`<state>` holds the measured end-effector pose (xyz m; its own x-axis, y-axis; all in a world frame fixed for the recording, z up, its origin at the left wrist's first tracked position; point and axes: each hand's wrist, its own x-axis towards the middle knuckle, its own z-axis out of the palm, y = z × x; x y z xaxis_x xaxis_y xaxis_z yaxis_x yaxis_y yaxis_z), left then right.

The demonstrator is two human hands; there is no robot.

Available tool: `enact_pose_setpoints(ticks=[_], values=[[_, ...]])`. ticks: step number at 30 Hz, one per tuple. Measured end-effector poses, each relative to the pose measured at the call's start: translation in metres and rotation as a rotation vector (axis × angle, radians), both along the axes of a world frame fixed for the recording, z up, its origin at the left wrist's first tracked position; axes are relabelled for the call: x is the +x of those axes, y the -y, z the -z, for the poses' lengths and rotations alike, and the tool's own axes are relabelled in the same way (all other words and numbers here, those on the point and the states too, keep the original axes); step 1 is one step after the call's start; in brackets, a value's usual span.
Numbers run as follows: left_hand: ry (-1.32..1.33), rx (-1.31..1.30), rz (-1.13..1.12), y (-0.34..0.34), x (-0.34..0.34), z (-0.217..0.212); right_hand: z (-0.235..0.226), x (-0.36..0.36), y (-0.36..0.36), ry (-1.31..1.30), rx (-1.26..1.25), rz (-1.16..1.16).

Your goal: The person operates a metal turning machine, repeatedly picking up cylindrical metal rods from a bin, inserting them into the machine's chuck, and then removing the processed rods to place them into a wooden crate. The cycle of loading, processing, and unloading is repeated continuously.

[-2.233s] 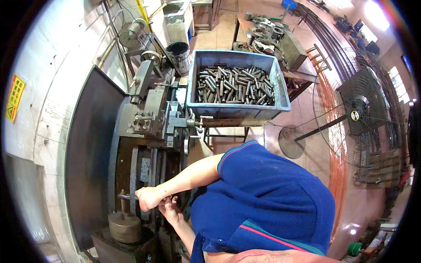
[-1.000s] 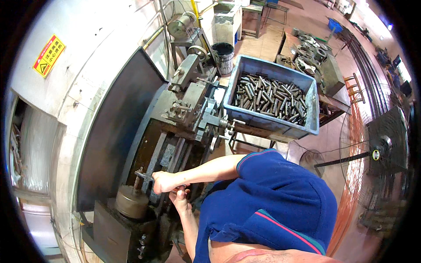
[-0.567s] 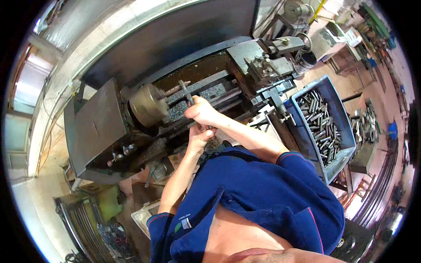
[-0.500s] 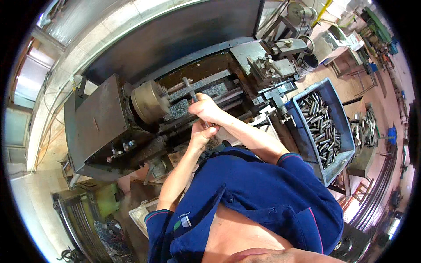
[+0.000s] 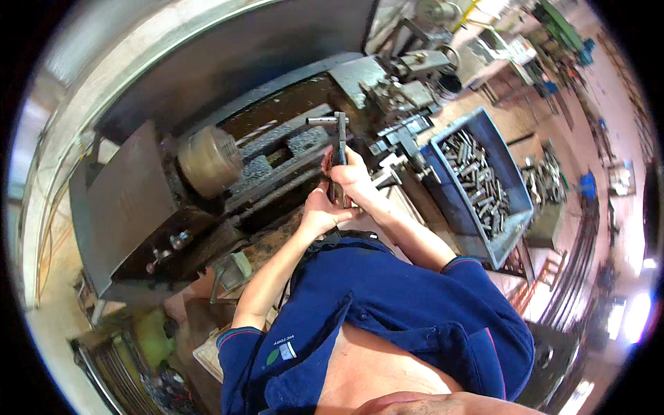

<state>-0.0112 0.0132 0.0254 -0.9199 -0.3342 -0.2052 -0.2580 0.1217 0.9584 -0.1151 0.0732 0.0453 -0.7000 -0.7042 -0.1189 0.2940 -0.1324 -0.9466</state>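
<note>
A long, narrow steel tool (image 5: 341,135) stands out from my hands, with a short round metal bar (image 5: 321,121) across its far end; I cannot tell its exact kind. My right hand (image 5: 351,178) is closed around its middle. Lower down, my left hand (image 5: 324,213) grips near the tool's near end, its fingers partly hidden. Beside the right hand shows a small reddish patch (image 5: 327,160), too unclear to name. Both hands are in front of a lathe bed (image 5: 283,160), to the right of the round chuck (image 5: 209,162), which looks blurred.
The lathe's headstock (image 5: 124,207) stands on the left, with control levers (image 5: 166,252) low on its front. On the right are the tool carriage (image 5: 404,135) and a blue bin (image 5: 515,238) of short metal rods. A dark splash panel (image 5: 242,69) rises behind.
My hands and the tool have moved right, away from the chuck. The tool's far end has swung more upright. The whole view has shifted a little to the left.
</note>
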Motion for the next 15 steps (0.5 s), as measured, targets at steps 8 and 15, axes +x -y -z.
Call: enact_pose_setpoints(ticks=[8, 15], values=[[-0.221, -0.667, 0.017, -0.049, 0.007, 0.010, 0.000, 0.024, -0.088, 0.051, -0.150, 0.220], [-0.226, -0.612, 0.135, -0.099, 0.011, -0.022, -0.004, 0.030, -0.150, 0.128, -0.055, 0.328]])
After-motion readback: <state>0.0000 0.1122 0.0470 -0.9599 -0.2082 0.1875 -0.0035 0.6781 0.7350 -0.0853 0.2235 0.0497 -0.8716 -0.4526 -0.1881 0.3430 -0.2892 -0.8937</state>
